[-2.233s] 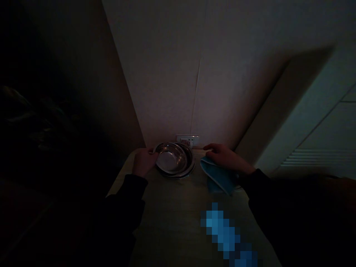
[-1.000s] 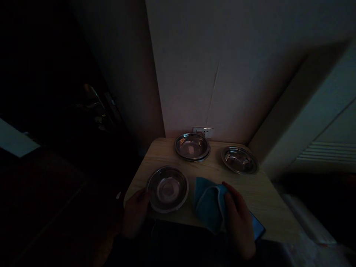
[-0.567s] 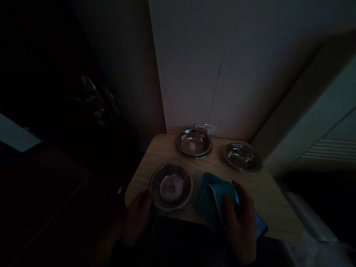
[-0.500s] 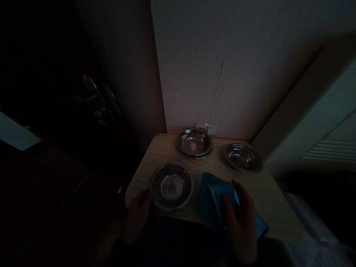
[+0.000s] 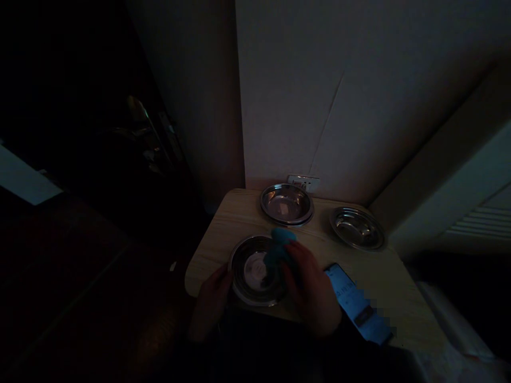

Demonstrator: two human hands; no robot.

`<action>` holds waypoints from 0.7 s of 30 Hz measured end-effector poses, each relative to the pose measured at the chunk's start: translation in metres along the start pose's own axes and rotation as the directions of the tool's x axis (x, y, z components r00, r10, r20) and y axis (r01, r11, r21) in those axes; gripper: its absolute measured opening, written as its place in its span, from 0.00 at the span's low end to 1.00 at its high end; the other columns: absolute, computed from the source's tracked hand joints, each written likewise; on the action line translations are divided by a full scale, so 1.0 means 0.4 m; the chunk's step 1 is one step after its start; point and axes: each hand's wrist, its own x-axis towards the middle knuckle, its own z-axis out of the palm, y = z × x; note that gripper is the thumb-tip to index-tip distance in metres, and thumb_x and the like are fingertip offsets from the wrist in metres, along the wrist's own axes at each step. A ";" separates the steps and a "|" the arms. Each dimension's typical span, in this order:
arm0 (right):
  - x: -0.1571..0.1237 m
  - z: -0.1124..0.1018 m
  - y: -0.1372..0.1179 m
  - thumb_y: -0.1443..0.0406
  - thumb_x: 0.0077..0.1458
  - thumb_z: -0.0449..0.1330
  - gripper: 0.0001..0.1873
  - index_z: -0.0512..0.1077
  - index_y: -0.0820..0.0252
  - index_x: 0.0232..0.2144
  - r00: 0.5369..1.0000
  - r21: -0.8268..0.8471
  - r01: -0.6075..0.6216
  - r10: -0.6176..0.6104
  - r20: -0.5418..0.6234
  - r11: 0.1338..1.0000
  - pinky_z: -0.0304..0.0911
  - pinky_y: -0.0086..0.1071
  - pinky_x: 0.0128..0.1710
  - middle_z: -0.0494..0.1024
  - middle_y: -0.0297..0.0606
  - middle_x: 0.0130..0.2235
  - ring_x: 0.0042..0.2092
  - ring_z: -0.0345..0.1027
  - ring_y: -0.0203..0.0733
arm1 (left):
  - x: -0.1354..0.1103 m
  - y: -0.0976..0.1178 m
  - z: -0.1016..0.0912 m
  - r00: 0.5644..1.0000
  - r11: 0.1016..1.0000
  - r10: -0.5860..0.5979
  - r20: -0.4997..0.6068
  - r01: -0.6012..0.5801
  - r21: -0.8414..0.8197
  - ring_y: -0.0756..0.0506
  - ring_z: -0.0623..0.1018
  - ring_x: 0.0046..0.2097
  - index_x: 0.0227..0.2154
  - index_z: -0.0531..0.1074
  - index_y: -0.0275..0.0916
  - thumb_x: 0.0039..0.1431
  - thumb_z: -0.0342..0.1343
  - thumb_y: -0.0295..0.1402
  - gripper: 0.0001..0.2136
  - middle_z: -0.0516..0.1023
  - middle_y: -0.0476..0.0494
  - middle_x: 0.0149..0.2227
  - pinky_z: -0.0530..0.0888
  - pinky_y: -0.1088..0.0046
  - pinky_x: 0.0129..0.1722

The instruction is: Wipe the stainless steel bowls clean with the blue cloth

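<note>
A shiny metal bowl sits near the front left of a small wooden table. My left hand pinches its left rim, fingers closed on the edge. In my right hand is a bunched blue cloth, held over the right side of that bowl; the cloth and hand hide part of its rim. Whether the cloth touches the metal inside I cannot tell. To the right of my right hand lies a phone with its screen lit.
At the back of the table stand stacked metal bowls, below a wall socket. Another metal dish lies at the back right. A dark door with a handle is on the left; a white louvred panel on the right.
My right hand has moved left with the blue cloth, from beside the bowl to over it, uncovering the phone. My left hand stays at the bowl's rim. The view has shifted slightly.
</note>
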 end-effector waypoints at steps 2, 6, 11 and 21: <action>0.024 0.030 -0.010 0.70 0.59 0.48 0.18 0.63 0.60 0.51 0.958 -0.160 0.013 0.033 0.284 0.987 0.67 0.37 0.43 0.69 0.48 0.52 0.47 0.69 0.47 | -0.005 -0.008 0.008 1.000 1.000 0.006 0.022 -0.006 -0.025 0.41 0.74 0.49 0.47 0.71 0.35 0.53 0.51 0.42 0.22 0.75 0.39 0.49 0.70 0.67 0.48; 0.059 0.060 -0.041 0.75 0.56 0.46 0.20 0.64 0.62 0.50 0.706 -0.439 -0.029 0.329 0.627 0.898 0.68 0.35 0.32 0.72 0.49 0.47 0.40 0.73 0.48 | -0.027 -0.018 0.031 1.000 0.997 -0.007 0.018 0.008 -0.076 0.41 0.75 0.49 0.48 0.70 0.34 0.54 0.51 0.42 0.22 0.76 0.39 0.49 0.71 0.67 0.47; 0.082 0.090 -0.037 0.75 0.57 0.44 0.19 0.63 0.63 0.49 0.617 -0.365 -0.077 0.332 0.713 0.928 0.67 0.37 0.35 0.73 0.51 0.45 0.41 0.73 0.47 | -0.039 -0.005 0.040 0.999 0.997 0.014 0.030 -0.012 -0.071 0.42 0.77 0.43 0.55 0.64 0.36 0.53 0.51 0.41 0.26 0.77 0.40 0.46 0.74 0.69 0.38; 0.073 0.091 0.007 0.71 0.50 0.56 0.18 0.71 0.50 0.43 0.515 0.054 0.028 -0.061 0.855 0.998 0.62 0.26 0.43 0.77 0.30 0.42 0.44 0.70 0.37 | -0.039 0.017 0.043 0.998 0.999 0.050 -0.032 -0.050 -0.020 0.42 0.77 0.42 0.50 0.69 0.34 0.52 0.50 0.39 0.23 0.78 0.40 0.44 0.73 0.70 0.38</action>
